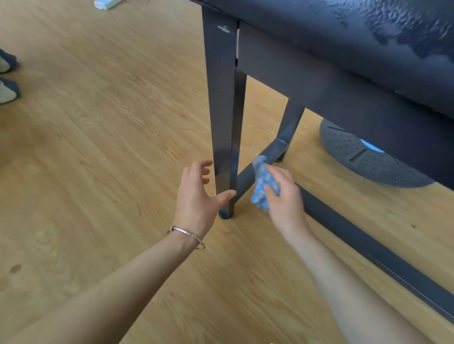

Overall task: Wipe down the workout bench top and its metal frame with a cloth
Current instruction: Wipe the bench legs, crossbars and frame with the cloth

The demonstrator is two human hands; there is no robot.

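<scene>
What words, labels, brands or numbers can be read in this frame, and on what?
No text is legible.
White and blue packet at the top edge: any print is too blurred to read.
Balance disc: blue patch, no letters legible.
Bench leg and cloth: no lettering shows.

Before you, the wooden floor (98, 147) carries the metal frame (222, 110). A dark round disc (356, 157) lies on it beneath the bench top (344, 36).

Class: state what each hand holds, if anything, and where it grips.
Right hand grips the bunched blue cloth around its middle, both ends sticking out; left hand holds nothing.
</scene>
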